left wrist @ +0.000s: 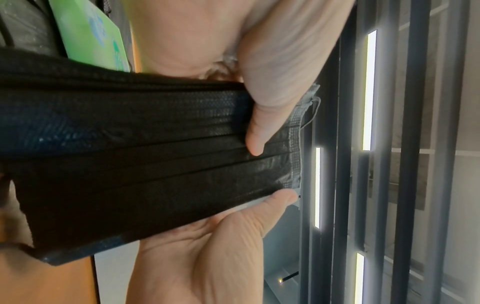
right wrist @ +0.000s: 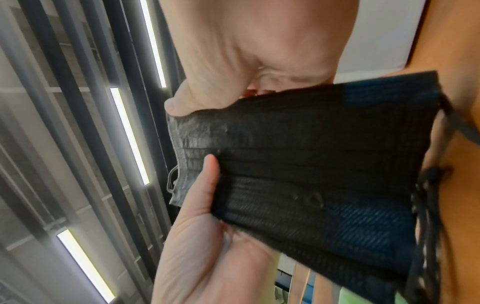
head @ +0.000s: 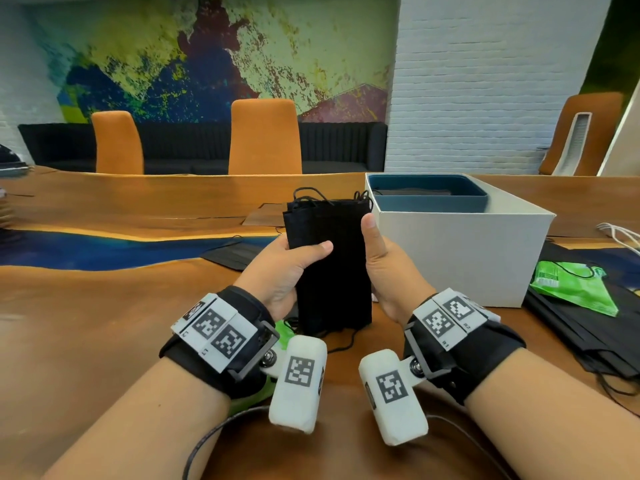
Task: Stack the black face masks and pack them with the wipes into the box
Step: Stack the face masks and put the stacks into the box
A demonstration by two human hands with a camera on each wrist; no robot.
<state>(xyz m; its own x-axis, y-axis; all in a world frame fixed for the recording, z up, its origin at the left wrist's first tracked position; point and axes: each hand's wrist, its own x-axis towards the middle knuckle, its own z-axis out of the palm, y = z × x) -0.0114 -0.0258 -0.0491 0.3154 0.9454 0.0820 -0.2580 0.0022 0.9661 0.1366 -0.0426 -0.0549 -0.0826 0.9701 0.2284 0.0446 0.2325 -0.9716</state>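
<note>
I hold a stack of black face masks [head: 329, 271] upright above the table, between both hands. My left hand [head: 285, 268] grips its left edge, with the thumb laid across the front [left wrist: 255, 131]. My right hand [head: 384, 268] grips the right edge, thumb pointing up along it [right wrist: 179, 100]. Ear loops stick out at the top and hang below. The white box [head: 450, 265] stands open just to the right, with a blue tray [head: 429, 206] inside. A green wipes packet [head: 571, 289] lies right of the box on more black masks [head: 595, 344].
One black mask [head: 235, 254] lies flat on the wooden table [head: 104, 306] left of my hands. Another green packet [left wrist: 91, 35] sits beneath my left wrist. Orange chairs [head: 265, 136] and a dark sofa stand behind the table's far edge.
</note>
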